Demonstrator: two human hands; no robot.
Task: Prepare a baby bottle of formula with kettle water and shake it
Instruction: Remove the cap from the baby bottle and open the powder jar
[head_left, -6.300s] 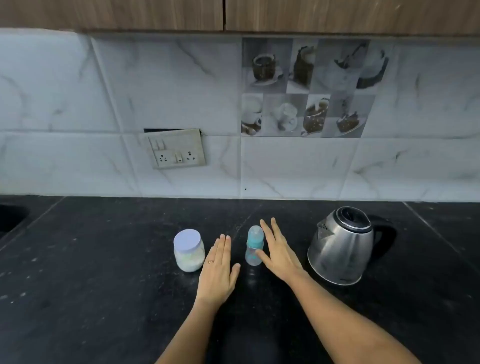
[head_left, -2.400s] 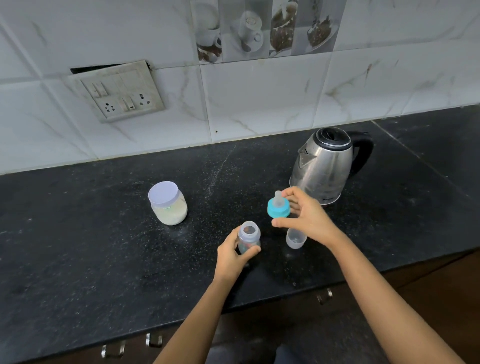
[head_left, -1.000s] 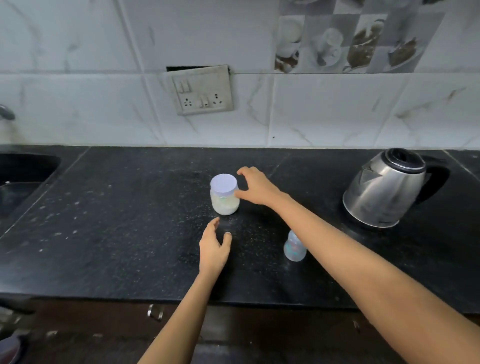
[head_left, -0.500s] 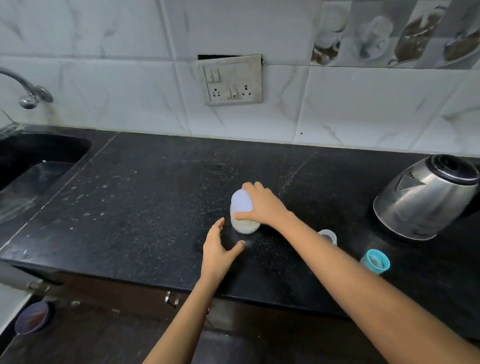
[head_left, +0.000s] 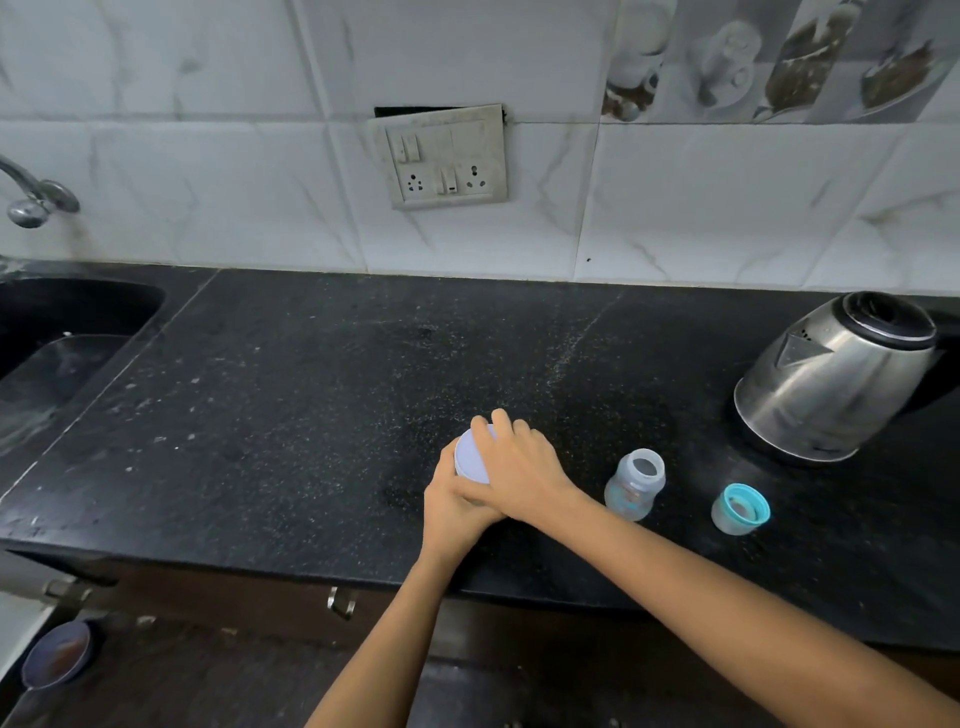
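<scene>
- Both hands now close on the formula jar (head_left: 470, 460). The left hand (head_left: 451, 501), which hovered open beside it half a second ago, has curled round the body, while the right hand (head_left: 524, 473) stays clamped over its top.
- That looks like bracing to twist it open; no powder is out yet.
- Just right of the right hand stands the uncapped bottle (head_left: 635, 483) on the tabletop (head_left: 311, 389), with its teal cap (head_left: 740, 509) farther right and the kettle (head_left: 831, 384) beyond.
</scene>
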